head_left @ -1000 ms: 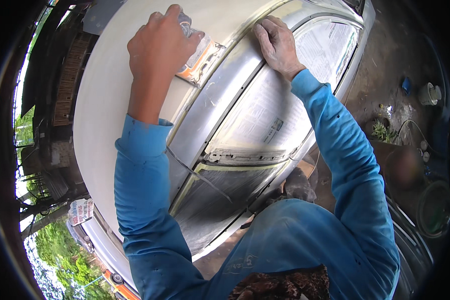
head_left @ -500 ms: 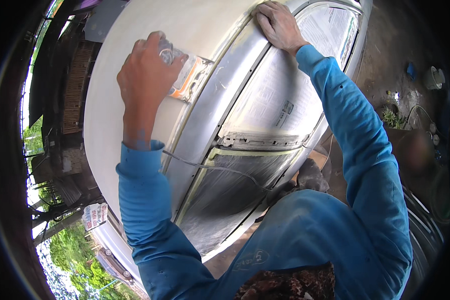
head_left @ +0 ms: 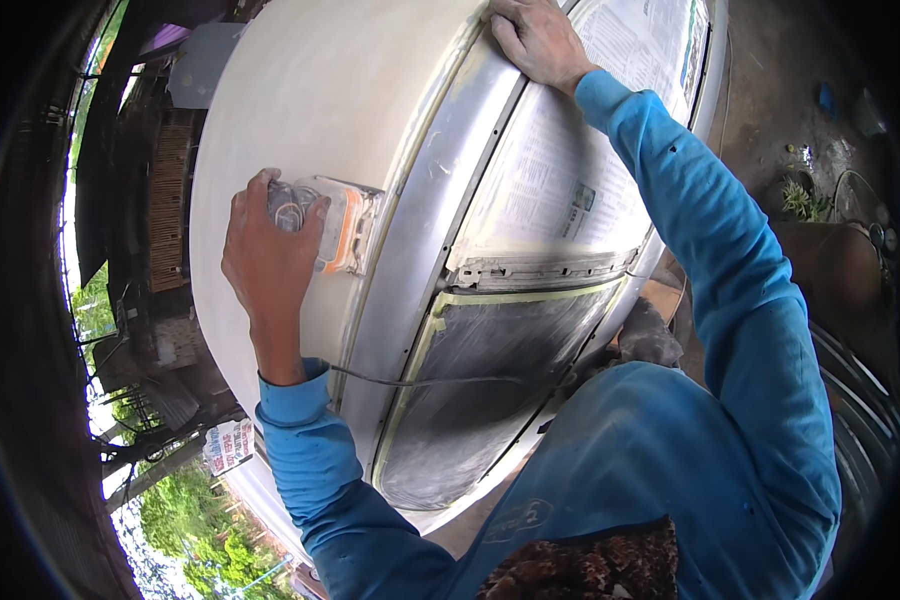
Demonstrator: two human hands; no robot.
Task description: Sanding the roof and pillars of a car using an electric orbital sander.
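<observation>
My left hand [head_left: 268, 270] is closed around an orange and grey power sander [head_left: 348, 228]. The sander lies flat on the pale, dusty car roof [head_left: 320, 90], close beside the silver roof rail [head_left: 410, 235]. From near my left wrist a thin dark cable [head_left: 420, 382] runs across the rail and over the window. Farther along, my right hand [head_left: 545, 45] has its fingers bent over the roof's edge; their tips are partly out of sight. Below that hand, printed paper [head_left: 550, 190] covers one window, while the nearer window [head_left: 500, 390] is dark, dusty and bordered with yellow masking tape.
My bent knee [head_left: 630, 430] is close to the car's side. At the right are a brown rounded tank [head_left: 830, 270] and a potted plant [head_left: 802, 200] on the floor. A slatted wooden panel [head_left: 172, 200] stands beyond the roof on the left.
My left hand has drawn the sander nearer along the roof, beside the rail. The view has shifted slightly, and my right hand stays at the roof's edge.
</observation>
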